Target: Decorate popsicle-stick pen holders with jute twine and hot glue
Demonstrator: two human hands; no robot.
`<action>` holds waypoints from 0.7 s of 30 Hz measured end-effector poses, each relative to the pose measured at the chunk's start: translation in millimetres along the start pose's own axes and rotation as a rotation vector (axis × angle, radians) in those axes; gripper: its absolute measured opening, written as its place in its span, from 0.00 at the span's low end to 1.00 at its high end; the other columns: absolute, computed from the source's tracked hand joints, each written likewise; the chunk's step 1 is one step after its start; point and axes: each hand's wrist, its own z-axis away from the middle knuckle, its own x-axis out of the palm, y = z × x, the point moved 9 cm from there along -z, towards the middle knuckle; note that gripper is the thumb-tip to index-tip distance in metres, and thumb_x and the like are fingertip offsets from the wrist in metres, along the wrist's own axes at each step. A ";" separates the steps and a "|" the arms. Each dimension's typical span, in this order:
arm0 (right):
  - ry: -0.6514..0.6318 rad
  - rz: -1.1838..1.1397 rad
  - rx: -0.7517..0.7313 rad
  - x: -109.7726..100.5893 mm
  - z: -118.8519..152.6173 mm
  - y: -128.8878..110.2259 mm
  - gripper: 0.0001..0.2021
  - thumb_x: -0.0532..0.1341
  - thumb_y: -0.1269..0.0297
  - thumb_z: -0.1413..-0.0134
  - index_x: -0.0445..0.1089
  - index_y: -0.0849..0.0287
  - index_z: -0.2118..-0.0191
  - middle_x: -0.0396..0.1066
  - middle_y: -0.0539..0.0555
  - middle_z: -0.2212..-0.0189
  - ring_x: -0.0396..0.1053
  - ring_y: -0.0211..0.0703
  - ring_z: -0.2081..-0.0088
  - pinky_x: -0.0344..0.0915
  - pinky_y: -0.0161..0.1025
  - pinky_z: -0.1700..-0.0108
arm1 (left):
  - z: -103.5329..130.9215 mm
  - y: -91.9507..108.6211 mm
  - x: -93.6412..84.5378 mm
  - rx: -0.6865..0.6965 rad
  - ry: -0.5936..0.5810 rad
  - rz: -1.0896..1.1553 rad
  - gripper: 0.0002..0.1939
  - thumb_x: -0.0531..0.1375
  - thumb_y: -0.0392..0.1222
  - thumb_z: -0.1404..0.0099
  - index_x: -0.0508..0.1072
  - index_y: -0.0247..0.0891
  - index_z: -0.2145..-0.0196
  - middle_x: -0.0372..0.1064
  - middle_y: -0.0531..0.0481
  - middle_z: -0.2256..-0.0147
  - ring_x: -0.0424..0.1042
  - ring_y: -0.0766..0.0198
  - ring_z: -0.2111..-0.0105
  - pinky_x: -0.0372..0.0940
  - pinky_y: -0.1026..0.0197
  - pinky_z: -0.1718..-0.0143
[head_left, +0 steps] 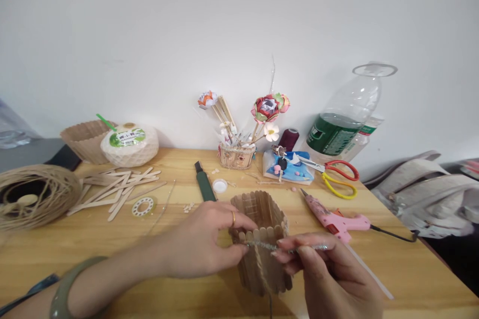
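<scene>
A basket of upright popsicle sticks (252, 276) stands at the near middle of the table. My left hand (207, 237) is closed on its left rim, fingers over the inside and thumb on the outer wall. Along the front, just under the rounded tips, runs a thin silvery pipe cleaner (266, 245). My right hand (322, 269) pinches it between thumb and fingers, with its free end sticking out to the right. A strand of twine (262, 271) hangs down the front wall.
At left lie a twine roll (45, 199), loose popsicle sticks (121, 189) and tape (142, 206). A green lighter-like tool (204, 184) lies beyond my left hand. At right are a pink glue gun (337, 222), scissors (342, 179) and a large bottle (340, 119). Paper flowers (267, 108) stand behind.
</scene>
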 end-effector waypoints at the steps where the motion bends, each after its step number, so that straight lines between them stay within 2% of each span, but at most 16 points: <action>1: -0.003 -0.007 0.005 0.4 0.0 0.2 0.07 0.66 0.58 0.52 0.74 0.53 0.75 0.76 0.49 0.77 0.73 0.36 0.77 0.70 0.27 0.77 | 0.1 0.0 -0.1 0.001 0.002 -0.002 0.13 0.58 0.36 0.42 0.75 0.37 0.59 0.75 0.49 0.66 0.71 0.63 0.66 0.65 0.62 0.59; 16: 0.009 -0.038 0.065 -1.1 -1.0 8.3 0.08 0.67 0.57 0.53 0.73 0.55 0.74 0.76 0.51 0.77 0.73 0.38 0.77 0.70 0.29 0.77 | -0.1 -1.6 -0.2 -0.035 0.003 0.032 0.13 0.58 0.35 0.43 0.77 0.39 0.60 0.75 0.50 0.66 0.72 0.62 0.64 0.65 0.61 0.57; 21: 0.012 -0.024 0.050 -3.8 -2.2 8.4 0.08 0.67 0.57 0.54 0.74 0.54 0.75 0.76 0.50 0.76 0.73 0.36 0.76 0.70 0.28 0.75 | -0.4 -1.3 2.0 -0.021 -0.032 0.103 0.12 0.59 0.34 0.44 0.77 0.40 0.61 0.76 0.52 0.65 0.71 0.61 0.60 0.58 0.56 0.47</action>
